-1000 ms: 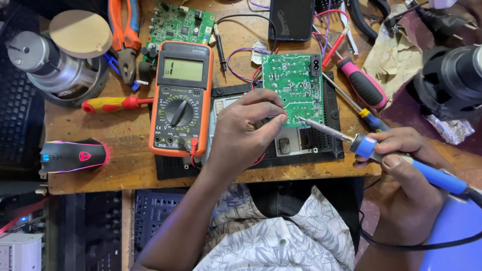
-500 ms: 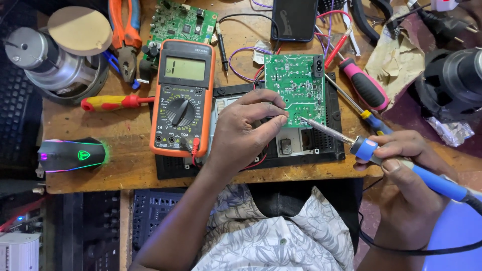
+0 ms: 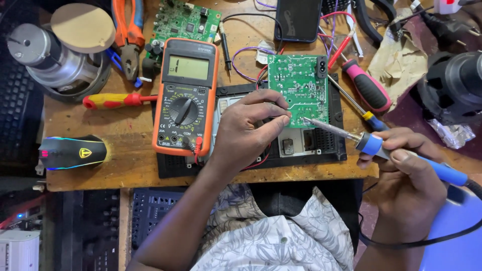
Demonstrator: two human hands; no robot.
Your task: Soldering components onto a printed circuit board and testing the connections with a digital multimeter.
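I saw a cluttered wooden workbench [image 3: 120, 173]. My left hand [image 3: 248, 131] pinched the green circuit board [image 3: 297, 88] at centre frame; my right hand [image 3: 406, 188] gripped the soldering iron [image 3: 374, 145], lower right, beside an orange multimeter [image 3: 186, 98].

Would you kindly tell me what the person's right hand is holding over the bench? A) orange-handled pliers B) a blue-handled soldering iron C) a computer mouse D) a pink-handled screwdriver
B: the right hand grips a blue-handled soldering iron, its metal tip reaching toward the lower edge of the green circuit board, where the left hand pinches close beside it.
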